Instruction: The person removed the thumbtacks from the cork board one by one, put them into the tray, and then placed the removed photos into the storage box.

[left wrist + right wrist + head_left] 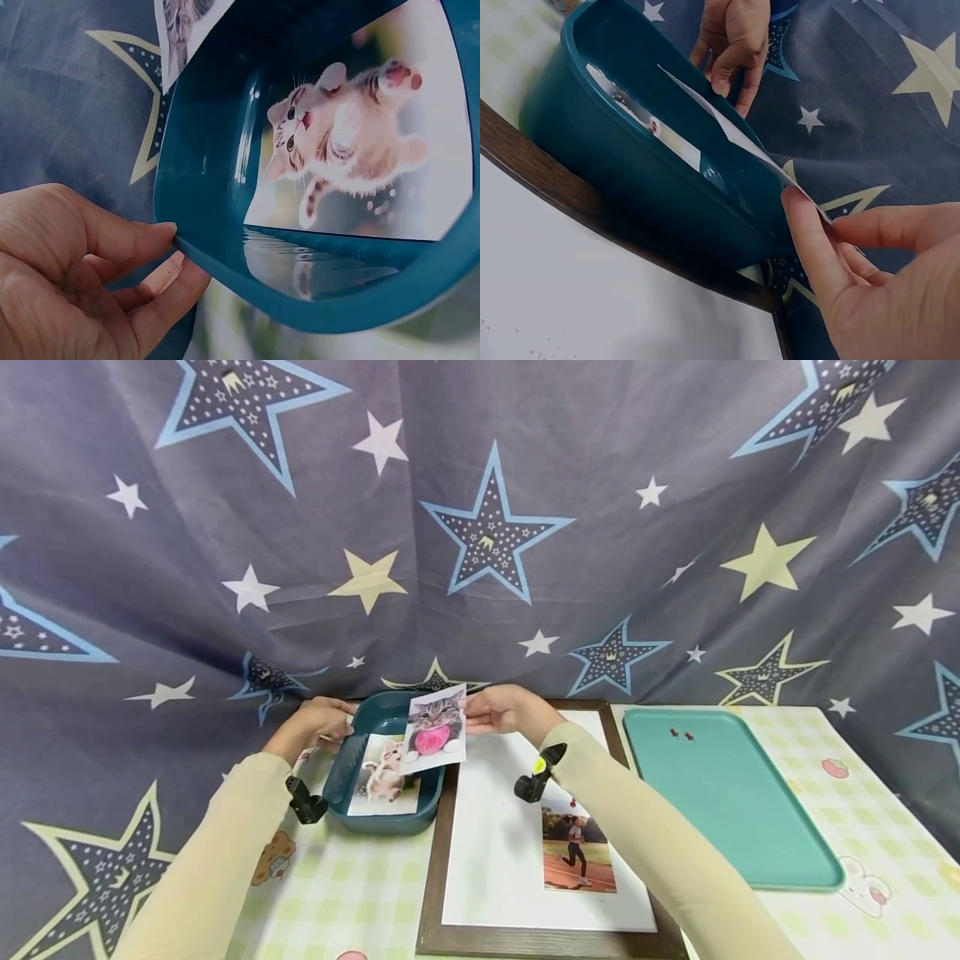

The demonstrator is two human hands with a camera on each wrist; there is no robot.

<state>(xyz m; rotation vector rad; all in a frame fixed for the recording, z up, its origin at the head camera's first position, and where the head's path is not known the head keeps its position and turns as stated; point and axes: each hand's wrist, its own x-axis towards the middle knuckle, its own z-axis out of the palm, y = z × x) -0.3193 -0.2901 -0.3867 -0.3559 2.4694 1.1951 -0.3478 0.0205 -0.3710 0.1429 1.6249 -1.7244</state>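
Note:
In the head view my right hand [508, 708] pinches the edge of a photo [435, 731] of a grey tabby cat with a pink ball. The photo is tilted above the right side of a dark teal plastic basin [384, 826]. Thumb and fingers press its two faces in the right wrist view. My left hand [324, 720] is at the basin's far left corner, its thumb and fingers pinching the rim [217, 264] in the left wrist view. Inside the basin lies another photo [341, 142], of a kitten stretched out, leaning against the wall.
A white board [487, 868] in a brown wooden frame lies right of the basin. On it a runner photo [579, 856] is fixed by a red pushpin [573, 803]. Further right, a green tray [727, 810] holds two red pushpins [682, 734]. A starred curtain [480, 635] hangs behind.

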